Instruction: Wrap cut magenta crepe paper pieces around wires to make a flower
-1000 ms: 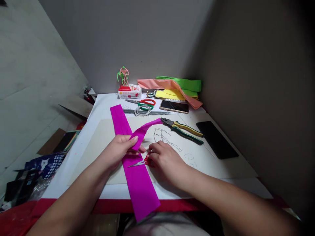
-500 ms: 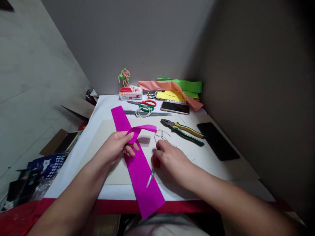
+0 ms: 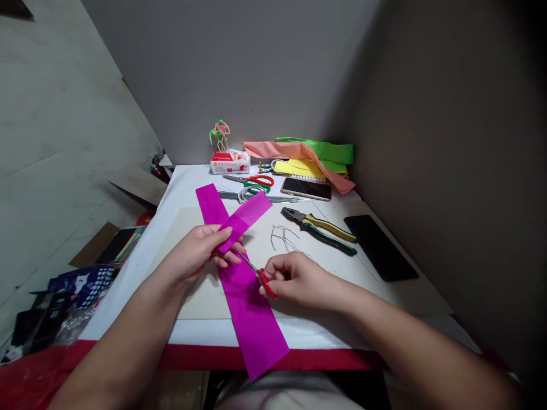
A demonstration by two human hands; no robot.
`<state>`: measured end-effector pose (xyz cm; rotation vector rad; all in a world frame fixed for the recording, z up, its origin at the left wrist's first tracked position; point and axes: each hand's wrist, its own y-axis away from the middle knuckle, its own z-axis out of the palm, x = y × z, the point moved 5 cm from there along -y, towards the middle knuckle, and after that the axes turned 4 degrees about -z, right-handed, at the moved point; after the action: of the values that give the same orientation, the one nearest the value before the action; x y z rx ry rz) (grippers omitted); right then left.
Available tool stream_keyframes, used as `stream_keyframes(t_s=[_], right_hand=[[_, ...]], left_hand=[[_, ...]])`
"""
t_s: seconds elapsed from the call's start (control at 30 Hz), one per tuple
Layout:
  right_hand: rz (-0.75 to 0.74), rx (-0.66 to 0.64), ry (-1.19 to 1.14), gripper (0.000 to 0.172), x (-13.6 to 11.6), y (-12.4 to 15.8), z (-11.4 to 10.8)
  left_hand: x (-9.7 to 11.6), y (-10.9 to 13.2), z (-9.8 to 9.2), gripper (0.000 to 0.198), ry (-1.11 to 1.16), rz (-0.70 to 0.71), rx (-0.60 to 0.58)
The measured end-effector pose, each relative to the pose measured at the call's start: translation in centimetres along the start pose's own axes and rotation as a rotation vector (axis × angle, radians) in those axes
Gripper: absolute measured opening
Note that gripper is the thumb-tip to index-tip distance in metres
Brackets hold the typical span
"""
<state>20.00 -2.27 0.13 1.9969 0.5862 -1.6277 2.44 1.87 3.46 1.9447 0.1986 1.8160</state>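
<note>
Between the thumb and fingers of my left hand (image 3: 200,253) is a small magenta paper strip (image 3: 252,212), its free end pointing up and to the right. My right hand (image 3: 301,279) is closed on the red handles of a small pair of scissors (image 3: 267,283). The blades point up-left, their tips close to the left fingers and the strip's lower end. Beneath both hands a long magenta paper band (image 3: 252,319) lies slantwise and hangs over the front edge. A twisted wire figure (image 3: 284,236) lies flat just beyond my right hand.
Pliers (image 3: 320,229) and a black phone (image 3: 380,247) lie to the right. Farther back are red-and-green-handled scissors (image 3: 252,181), a coil of pale wire (image 3: 245,196), another phone (image 3: 306,188), and folded coloured paper (image 3: 316,154). Small figures (image 3: 220,135) stand on a box (image 3: 231,165).
My right hand has turned the scissors from pointing down toward me to pointing up-left at the strip. The strip in my left hand now shows its broad face and tilts upward.
</note>
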Motion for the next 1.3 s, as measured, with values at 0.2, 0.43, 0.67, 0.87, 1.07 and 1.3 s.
stream_keyframes(t_s=[0.2, 0.43, 0.67, 0.87, 1.07, 1.3], right_hand=[[-0.017, -0.128, -0.186, 0.034, 0.0, -0.1, 1.1], [-0.021, 0.033, -0.14, 0.041, 0.8, -0.4, 0.4], [0.034, -0.077, -0.121, 0.037, 1.0, -0.4, 0.6], [0.05, -0.112, -0.196, 0.043, 0.8, -0.5, 0.6], [0.025, -0.144, -0.111, 0.045, -0.4, -0.2, 0.5], [0.013, -0.078, -0.115, 0.046, -1.0, -0.2, 0.5]], left_hand=[[0.1, -0.2, -0.1, 0.027, -0.088, 0.054, -0.018], [0.2, -0.2, -0.3, 0.034, -0.123, 0.067, 0.001], [0.4, 0.3, 0.1, 0.032, -0.082, 0.082, -0.053], [0.7, 0.3, -0.2, 0.032, -0.113, 0.137, -0.051], [0.8, 0.4, -0.4, 0.03, -0.116, 0.143, -0.03], [0.6, 0.3, -0.2, 0.032, -0.128, 0.141, -0.026]])
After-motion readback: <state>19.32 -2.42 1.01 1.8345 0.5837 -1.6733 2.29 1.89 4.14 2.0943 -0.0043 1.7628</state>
